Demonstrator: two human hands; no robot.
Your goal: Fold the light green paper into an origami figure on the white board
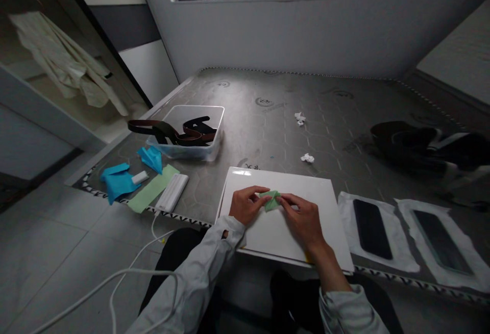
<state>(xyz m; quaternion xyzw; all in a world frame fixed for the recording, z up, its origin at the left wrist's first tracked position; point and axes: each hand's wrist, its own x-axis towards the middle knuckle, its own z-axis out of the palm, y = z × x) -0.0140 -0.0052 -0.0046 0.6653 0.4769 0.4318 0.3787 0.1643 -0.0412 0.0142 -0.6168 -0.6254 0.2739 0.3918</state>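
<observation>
A small folded piece of green paper [271, 200] lies on a white board [325, 206] in front of me. My left hand [245, 204] pinches its left side with curled fingers. My right hand [302, 216] presses and pinches its right side, fingers closed on the fold. Both hands rest on the board.
A clear plastic tub [209, 153] with dark belts stands at the left. Beside it lie blue folded papers [118, 181], a green paper strip [151, 189] and a white power bank [172, 192] with a cable. Two dark phones [372, 228] lie on white wrappers at the right. Crumpled paper bits [307, 158] lie beyond the board.
</observation>
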